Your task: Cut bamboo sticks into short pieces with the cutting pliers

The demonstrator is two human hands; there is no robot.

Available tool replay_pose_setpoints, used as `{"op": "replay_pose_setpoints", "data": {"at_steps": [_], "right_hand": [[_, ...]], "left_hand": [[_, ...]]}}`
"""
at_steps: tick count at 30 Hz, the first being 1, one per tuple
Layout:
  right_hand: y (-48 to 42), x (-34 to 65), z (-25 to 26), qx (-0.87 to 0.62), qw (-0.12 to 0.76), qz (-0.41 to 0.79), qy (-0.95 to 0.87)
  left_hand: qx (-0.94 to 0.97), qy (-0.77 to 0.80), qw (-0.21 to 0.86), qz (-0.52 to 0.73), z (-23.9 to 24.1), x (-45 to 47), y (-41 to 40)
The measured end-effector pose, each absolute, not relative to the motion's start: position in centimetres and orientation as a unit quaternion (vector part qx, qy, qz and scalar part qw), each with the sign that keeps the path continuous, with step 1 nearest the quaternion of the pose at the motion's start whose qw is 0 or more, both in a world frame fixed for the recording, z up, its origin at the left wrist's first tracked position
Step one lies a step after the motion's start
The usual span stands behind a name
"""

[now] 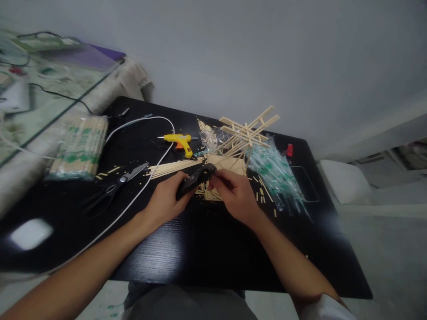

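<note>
Fingers of my left hand (pixel 168 195) are wrapped round a black curved hand tool (pixel 193 180); its exact kind does not show. Close by its far end, my right hand (pixel 238 195) has thumb and fingers pinched together, and whatever they hold is hidden. Below and behind both hands lies a pale flat panel of wooden sticks (pixel 231 164), with short stick pieces around it. A lattice frame of glued-looking sticks (pixel 248 133) rises behind the panel. Long loose sticks (pixel 176 167) lie left of the hands.
A yellow glue gun (pixel 180 142) with a white cable (pixel 133 195) lies at the back. Black-handled scissors (pixel 115 189) rest at left, near a wrapped stick bundle (pixel 78 146). Plastic packaging (pixel 275 171) and a red object (pixel 290 150) are at right on the black table (pixel 207 249).
</note>
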State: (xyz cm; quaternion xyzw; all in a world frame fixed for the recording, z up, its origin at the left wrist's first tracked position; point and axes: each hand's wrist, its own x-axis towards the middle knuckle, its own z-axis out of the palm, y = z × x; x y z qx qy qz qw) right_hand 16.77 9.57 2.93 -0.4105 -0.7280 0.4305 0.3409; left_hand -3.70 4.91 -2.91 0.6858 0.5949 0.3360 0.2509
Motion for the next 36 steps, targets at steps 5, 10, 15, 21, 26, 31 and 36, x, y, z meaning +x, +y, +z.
{"op": "replay_pose_setpoints", "data": {"at_steps": [5, 10, 15, 21, 26, 31, 36], "right_hand": [[9.64, 16.79, 3.13, -0.403, 0.338, 0.428, -0.734], [9.7, 16.83, 3.19, -0.402, 0.333, 0.429, -0.737], [9.69, 16.87, 3.17, -0.405, 0.326, 0.445, -0.729], [9.67, 16.86, 3.27, -0.399, 0.331, 0.454, -0.724], [9.71, 16.81, 3.21, -0.405, 0.325, 0.459, -0.721], [9.65, 16.73, 3.09, -0.407, 0.331, 0.464, -0.714], [9.61, 16.67, 2.93, -0.407, 0.339, 0.468, -0.708]], "left_hand": [[0.686, 0.599, 0.248, 0.329, -2.86, -3.66, 4.97], [0.689, 0.602, 0.245, 0.321, -2.88, -3.6, 4.88], [0.688, 0.599, 0.253, 0.321, -2.94, -3.55, 4.83], [0.688, 0.59, 0.269, 0.326, -3.02, -3.64, 4.83], [0.681, 0.597, 0.277, 0.321, -2.94, -3.51, 4.88], [0.675, 0.611, 0.275, 0.308, -2.98, -3.43, 4.9], [0.679, 0.616, 0.271, 0.293, -3.21, -3.62, 4.86]]}}
